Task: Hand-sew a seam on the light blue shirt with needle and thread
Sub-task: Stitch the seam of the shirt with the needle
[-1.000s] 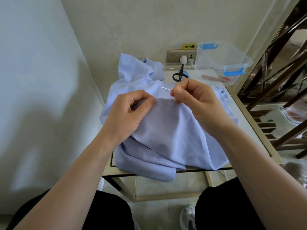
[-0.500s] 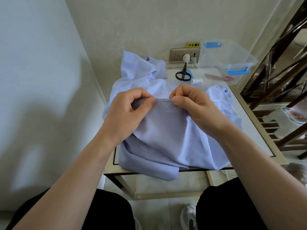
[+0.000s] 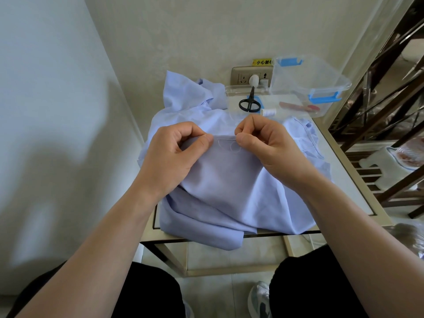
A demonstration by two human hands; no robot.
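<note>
Pinching needle (image 3: 226,140) in right hand (image 3: 270,148) grip; left hand (image 3: 174,154) grip pinches shirt (image 3: 224,180) fold just past the tip, on worktop (image 3: 339,180). Risks: slack thread (image 3: 230,147) loop below grip may knot; tip may prick left thumb.

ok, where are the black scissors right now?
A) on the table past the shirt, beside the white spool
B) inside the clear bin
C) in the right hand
A: the scissors lie past the shirt, just left of the white spool, outside the clear bin.

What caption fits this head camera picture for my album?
Right hand pinches the needle along the light blue shirt; left hand grips the fold.
</note>
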